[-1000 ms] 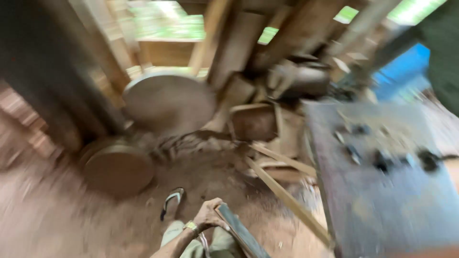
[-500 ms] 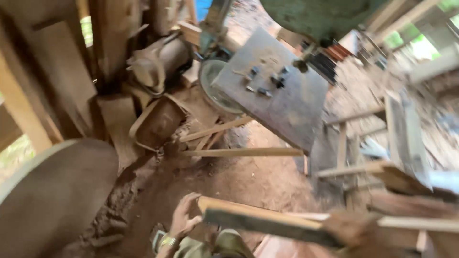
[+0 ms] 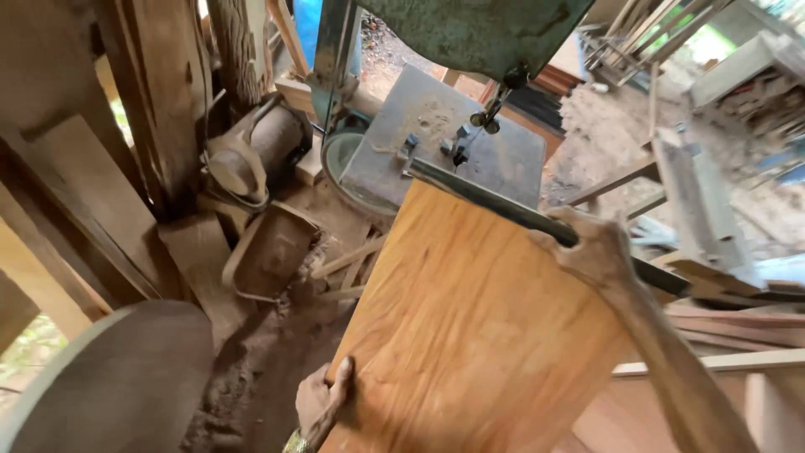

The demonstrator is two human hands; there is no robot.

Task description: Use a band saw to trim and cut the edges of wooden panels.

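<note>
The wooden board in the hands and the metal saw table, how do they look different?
The wooden board is orange-brown with flowing grain; the saw table is dull grey metal dusted with sawdust. The board is held tilted by the left hand and right hand; the table sits fixed. Both are flat and roughly rectangular.

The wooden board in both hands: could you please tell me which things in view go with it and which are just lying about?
In hand:
wooden board
left hand on its near left edge
right hand gripping its far edge
band saw table, just beyond the board

Lying about:
motor
metal tray
round disc
timber offcuts
</note>
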